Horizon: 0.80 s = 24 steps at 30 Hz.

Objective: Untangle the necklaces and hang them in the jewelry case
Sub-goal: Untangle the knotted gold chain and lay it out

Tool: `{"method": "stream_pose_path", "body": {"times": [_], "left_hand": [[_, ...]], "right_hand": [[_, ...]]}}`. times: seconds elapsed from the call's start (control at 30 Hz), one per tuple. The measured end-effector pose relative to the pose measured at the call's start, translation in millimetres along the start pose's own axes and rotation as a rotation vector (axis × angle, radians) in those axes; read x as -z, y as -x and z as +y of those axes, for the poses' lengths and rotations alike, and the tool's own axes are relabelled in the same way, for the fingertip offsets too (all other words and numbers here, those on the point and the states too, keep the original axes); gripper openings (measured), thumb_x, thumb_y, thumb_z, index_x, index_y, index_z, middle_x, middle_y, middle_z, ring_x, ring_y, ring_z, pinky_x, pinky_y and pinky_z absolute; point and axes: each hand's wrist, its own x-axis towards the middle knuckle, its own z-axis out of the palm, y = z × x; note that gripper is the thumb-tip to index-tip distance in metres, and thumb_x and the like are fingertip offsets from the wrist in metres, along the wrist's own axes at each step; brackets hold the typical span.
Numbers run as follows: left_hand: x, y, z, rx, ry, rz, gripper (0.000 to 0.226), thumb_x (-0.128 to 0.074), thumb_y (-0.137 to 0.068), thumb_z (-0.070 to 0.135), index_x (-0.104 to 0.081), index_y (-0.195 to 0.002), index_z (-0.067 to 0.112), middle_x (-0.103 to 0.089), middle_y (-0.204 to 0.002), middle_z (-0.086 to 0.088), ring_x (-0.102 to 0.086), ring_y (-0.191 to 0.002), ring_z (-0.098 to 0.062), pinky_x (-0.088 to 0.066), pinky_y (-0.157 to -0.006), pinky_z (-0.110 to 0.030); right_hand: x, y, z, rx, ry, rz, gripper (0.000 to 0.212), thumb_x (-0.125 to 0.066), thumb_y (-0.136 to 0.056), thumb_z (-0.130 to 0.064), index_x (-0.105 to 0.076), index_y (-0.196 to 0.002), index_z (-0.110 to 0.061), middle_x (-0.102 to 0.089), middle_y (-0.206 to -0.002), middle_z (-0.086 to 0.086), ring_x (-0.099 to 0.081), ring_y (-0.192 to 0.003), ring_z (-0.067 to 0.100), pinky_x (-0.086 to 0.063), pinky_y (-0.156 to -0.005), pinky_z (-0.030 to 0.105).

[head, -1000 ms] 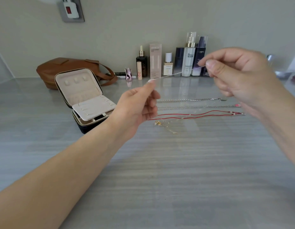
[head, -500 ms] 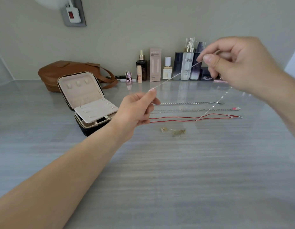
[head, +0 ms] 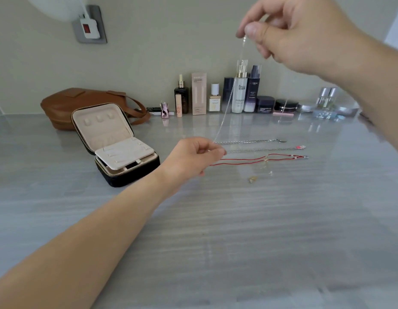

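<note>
Head view: the right hand (head: 300, 34), pinching the top end of the thin silver chain (head: 227, 105), has risen toward 12 o'clock within the last second. The left hand (head: 193, 157) pinches the chain's lower end. The chain now runs steeply and looks free of tangles. The jewelry case (head: 117, 143) sits open at 9 o'clock from the left hand.

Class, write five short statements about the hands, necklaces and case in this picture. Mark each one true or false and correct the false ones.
1. The left hand and right hand each pinch one end of the thin silver chain. True.
2. The jewelry case is zipped shut. False: its lid stands open.
3. The red cord necklace lies on the table. True.
4. The brown bag stands to the right of the cosmetics bottles. False: it sits to their left, behind the case.
5. The right hand is raised higher than the left. True.
</note>
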Motion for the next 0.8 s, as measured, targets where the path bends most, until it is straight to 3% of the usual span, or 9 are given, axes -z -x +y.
{"method": "stream_pose_path", "body": {"times": [0.1,0.2,0.4,0.5,0.67,0.8], "left_hand": [[-1.8,1.6,1.7,-0.062,-0.014,-0.029,0.007,-0.064,-0.085,0.017,-0.067,-0.084,0.024,-0.037,-0.057,-0.001,-0.036,-0.046,-0.004,-0.038,-0.046,-0.013],[-7.7,4.7,1.6,-0.076,-0.027,-0.072,0.01,-0.066,-0.084,0.02,-0.067,-0.091,0.027,-0.035,-0.048,0.01,-0.037,-0.05,-0.007,-0.037,-0.05,-0.017],[-23.7,10.5,2.1,-0.092,0.044,-0.133,0.03,-0.067,-0.083,0.015,-0.063,-0.113,0.016,-0.061,-0.086,0.009,-0.053,-0.072,-0.003,-0.043,-0.06,-0.011],[-23.1,11.9,5.0,-0.083,0.117,-0.159,0.022,-0.064,-0.085,0.014,-0.066,-0.108,0.016,-0.068,-0.098,0.001,-0.061,-0.09,-0.006,-0.047,-0.068,-0.013],[-15.2,11.2,2.3,-0.013,0.186,-0.161,0.01,-0.059,-0.089,0.013,-0.068,-0.086,0.016,-0.068,-0.062,0.008,-0.064,-0.063,-0.004,-0.046,-0.07,-0.021],[-12.3,8.1,0.4,0.051,0.308,-0.164,0.008,-0.062,-0.086,0.012,-0.066,-0.079,0.011,-0.062,-0.058,0.005,-0.056,-0.052,-0.008,-0.048,-0.063,-0.023]], "right_hand": [[0.5,-11.0,-12.4,0.021,0.038,-0.019,0.018,-0.042,-0.094,-0.031,-0.06,-0.1,-0.03,-0.048,-0.062,-0.01,-0.044,-0.046,-0.007,-0.03,-0.044,0.004],[-1.5,-20.8,-25.3,0.049,0.072,-0.035,0.021,-0.039,-0.095,-0.034,-0.058,-0.102,-0.034,-0.047,-0.062,-0.011,-0.042,-0.05,-0.004,-0.035,-0.053,0.012],[-12.7,-29.0,-47.4,0.111,0.077,-0.049,0.021,-0.042,-0.094,-0.03,-0.061,-0.103,-0.027,-0.049,-0.063,-0.009,-0.044,-0.046,-0.009,-0.031,-0.044,0.004],[-18.7,-31.2,-52.0,0.128,0.042,-0.046,0.018,-0.045,-0.094,-0.026,-0.062,-0.1,-0.023,-0.05,-0.062,-0.008,-0.046,-0.043,-0.008,-0.03,-0.043,0.005],[-19.7,-30.3,-49.4,0.131,0.064,-0.043,0.017,-0.048,-0.093,-0.021,-0.065,-0.096,-0.019,-0.05,-0.06,-0.009,-0.047,-0.039,-0.007,-0.03,-0.043,0.005],[-10.0,-28.1,-39.3,0.094,0.085,-0.027,0.017,-0.048,-0.093,-0.02,-0.064,-0.096,-0.019,-0.051,-0.061,-0.007,-0.046,-0.037,-0.008,-0.029,-0.04,0.005]]}}
